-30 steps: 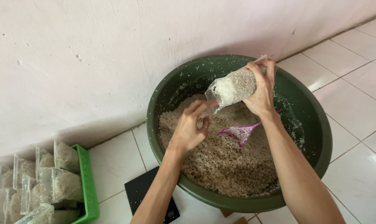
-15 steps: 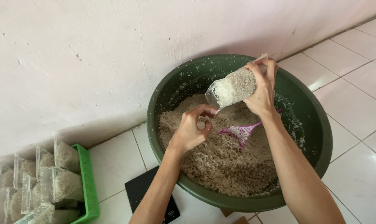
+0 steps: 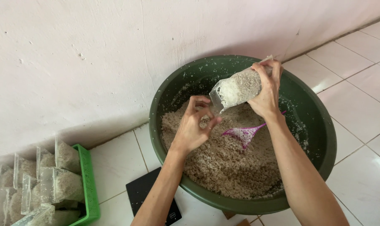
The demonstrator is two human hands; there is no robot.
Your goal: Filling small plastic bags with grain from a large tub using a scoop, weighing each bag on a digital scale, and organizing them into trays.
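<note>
A clear bag (image 3: 237, 88) of grain is clamped in the right hand (image 3: 267, 90), tilted above the green basin (image 3: 324, 125). The left hand (image 3: 194, 125) is pinched, seemingly on grains, just inside the basin's near-left rim. A purple scoop (image 3: 244, 133) lies at the basin's centre.

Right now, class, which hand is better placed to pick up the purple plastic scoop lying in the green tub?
Probably the left hand: its fingers hold nothing firmly and hover beside the purple plastic scoop, while the right hand grips the clear plastic bag.
</note>
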